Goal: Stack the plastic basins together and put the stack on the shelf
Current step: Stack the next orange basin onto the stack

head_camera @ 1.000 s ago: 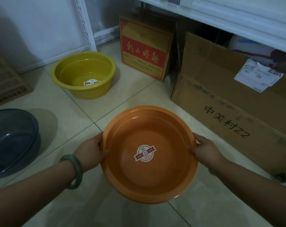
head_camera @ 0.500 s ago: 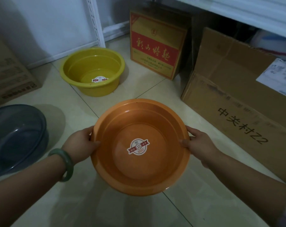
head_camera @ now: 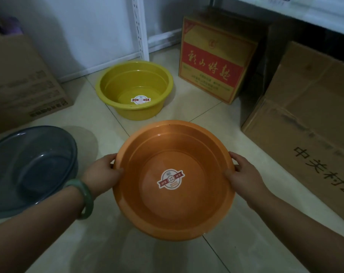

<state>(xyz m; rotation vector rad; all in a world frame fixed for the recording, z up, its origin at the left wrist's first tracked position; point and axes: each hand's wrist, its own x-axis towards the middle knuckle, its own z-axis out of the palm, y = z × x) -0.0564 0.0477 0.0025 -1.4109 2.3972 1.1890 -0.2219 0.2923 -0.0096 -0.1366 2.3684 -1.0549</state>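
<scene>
While both hands grip its rim, orange basin (head_camera: pixel 173 180) now nearer yellow basin (head_camera: pixel 134 89) | left hand (head_camera: pixel 103 175), right hand (head_camera: pixel 244 174) clamped | grey basin (head_camera: pixel 29 170) left, brown carton (head_camera: pixel 309 123) right of orange basin

I see both my forearms reaching forward from the near edge, bare, coming in from the left and right corners toward the middle. My left hand (head_camera: pixel 103 174) is on the left side of the orange basin (head_camera: pixel 173 209); the thumb lies over the rim and the fingers curl under it, out of sight. On the left wrist sits a green bangle (head_camera: pixel 84 198). My right hand (head_camera: pixel 243 174) holds the opposite rim on the right in the same way, thumb on top, fingers folded around the edge. Both wrists are nearly straight and both hands are closed on the rim at about the same height.
</scene>
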